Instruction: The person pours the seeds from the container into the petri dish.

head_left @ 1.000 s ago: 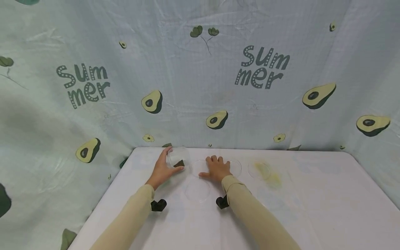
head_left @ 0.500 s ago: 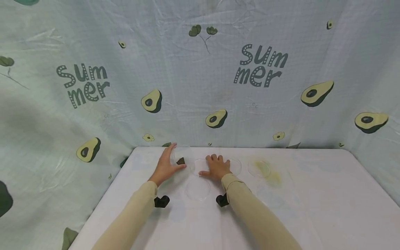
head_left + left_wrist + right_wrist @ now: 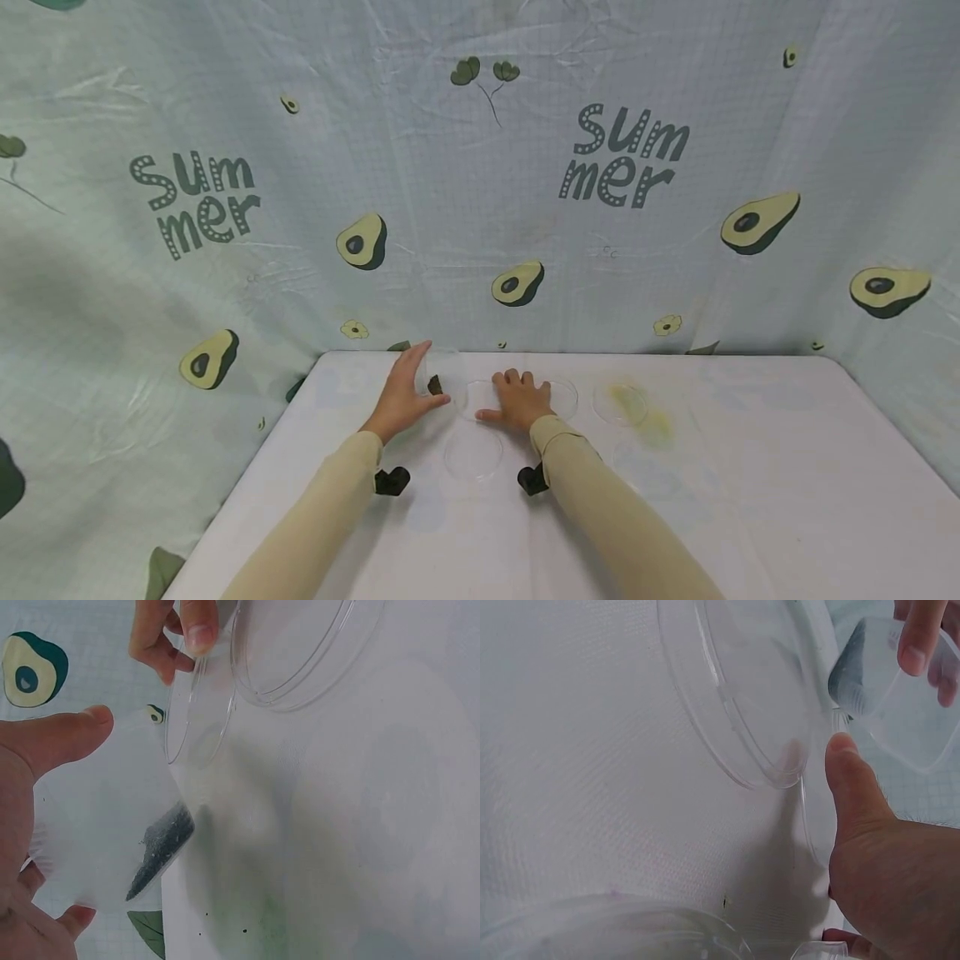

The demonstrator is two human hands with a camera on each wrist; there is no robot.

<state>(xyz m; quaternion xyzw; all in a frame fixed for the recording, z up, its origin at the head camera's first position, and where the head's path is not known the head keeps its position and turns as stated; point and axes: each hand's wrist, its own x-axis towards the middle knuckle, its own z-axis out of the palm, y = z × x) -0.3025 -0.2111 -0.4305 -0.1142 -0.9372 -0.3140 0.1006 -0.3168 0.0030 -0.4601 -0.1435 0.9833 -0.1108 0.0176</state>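
Clear cup point(image 3: 105, 795) shifted right, dark specks point(image 3: 244, 931), wrist views only

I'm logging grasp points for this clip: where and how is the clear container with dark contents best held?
The clear container is probably best gripped by its side walls, from the left, thumb opposite fingers, as the left hand holds it: it is tilted, dark contents gathered low, a clear dish just to its right.

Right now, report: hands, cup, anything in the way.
Left hand holds clear cup, tilted, dark material inside. Right hand at clear dish, grip unclear. Possible obstacle: second dish, nearer the person.
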